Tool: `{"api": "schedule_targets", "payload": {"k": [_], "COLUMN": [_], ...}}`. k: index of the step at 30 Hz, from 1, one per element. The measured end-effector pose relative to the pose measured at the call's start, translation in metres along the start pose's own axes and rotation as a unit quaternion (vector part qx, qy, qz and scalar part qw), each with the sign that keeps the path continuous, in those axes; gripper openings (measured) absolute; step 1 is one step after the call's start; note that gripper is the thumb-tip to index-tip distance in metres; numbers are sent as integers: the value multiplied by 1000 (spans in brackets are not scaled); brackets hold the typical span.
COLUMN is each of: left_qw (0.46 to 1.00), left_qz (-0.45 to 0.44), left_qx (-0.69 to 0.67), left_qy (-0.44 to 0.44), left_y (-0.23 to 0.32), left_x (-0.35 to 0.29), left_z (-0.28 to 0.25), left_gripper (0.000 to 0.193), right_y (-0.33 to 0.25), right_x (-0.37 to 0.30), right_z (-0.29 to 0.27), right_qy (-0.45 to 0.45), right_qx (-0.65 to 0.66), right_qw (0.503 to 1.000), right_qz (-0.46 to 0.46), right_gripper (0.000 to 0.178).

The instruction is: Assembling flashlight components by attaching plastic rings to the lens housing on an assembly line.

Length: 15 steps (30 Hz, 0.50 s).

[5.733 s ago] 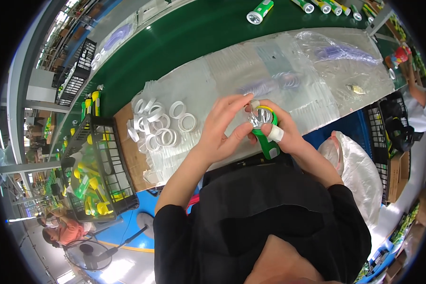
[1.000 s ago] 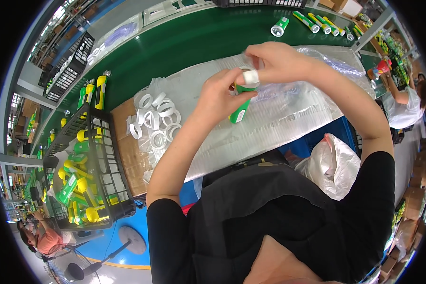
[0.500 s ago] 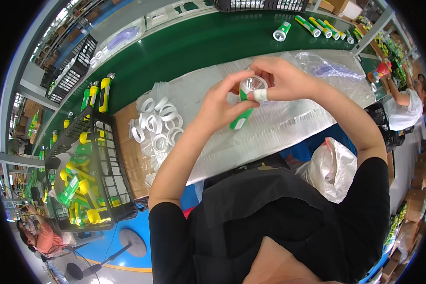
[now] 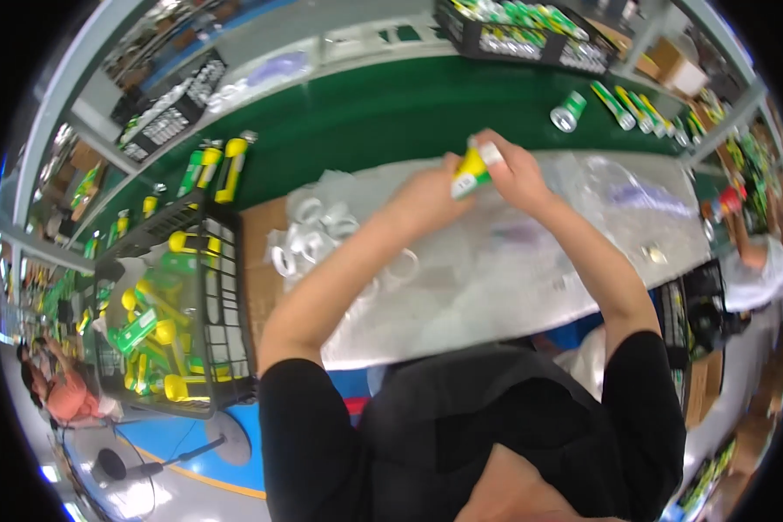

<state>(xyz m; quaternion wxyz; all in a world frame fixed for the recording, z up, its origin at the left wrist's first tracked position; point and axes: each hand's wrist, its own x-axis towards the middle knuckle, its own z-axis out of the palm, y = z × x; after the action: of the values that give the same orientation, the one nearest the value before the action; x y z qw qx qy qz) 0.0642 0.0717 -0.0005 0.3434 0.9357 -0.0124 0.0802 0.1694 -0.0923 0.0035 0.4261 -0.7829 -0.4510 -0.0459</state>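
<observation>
Over the plastic-covered worktop, both hands are closed around a small yellow and green flashlight with a pale label on its near end. My left hand wraps it from the left, its fingers mostly blurred. My right hand grips the upper right part, a white band showing by its thumb. The flashlight's far end is hidden by the fingers. Left of my left forearm lies a loose pile of white plastic rings, and one ring lies apart beside that forearm.
A black crate of yellow-green flashlights stands at the left. More flashlights stand on the green belt, some at left, several at right. Another filled crate is beyond. Clear plastic bags lie at right. Co-workers sit on both sides.
The flashlight has been turned, so its yellow side now shows rather than its clear lens. Both hands have tightened around it. The whole view has shifted, and the far crate's contents now show.
</observation>
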Motion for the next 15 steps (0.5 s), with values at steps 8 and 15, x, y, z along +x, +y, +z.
{"api": "schedule_targets", "payload": {"k": [8, 15], "left_qw": [921, 736], "left_qz": [33, -488], "left_qx": [228, 417], "left_qy": [314, 215], "left_y": [-128, -320], "left_x": [24, -40], "left_z": [-110, -177], "left_gripper": [62, 70], "right_y": [111, 229], "right_x": [78, 93], "right_z": [-7, -37], "right_qy": [143, 208], "right_qx": [16, -239], "right_qw": [984, 892], "right_qz": [108, 321], "right_gripper": [42, 59]}}
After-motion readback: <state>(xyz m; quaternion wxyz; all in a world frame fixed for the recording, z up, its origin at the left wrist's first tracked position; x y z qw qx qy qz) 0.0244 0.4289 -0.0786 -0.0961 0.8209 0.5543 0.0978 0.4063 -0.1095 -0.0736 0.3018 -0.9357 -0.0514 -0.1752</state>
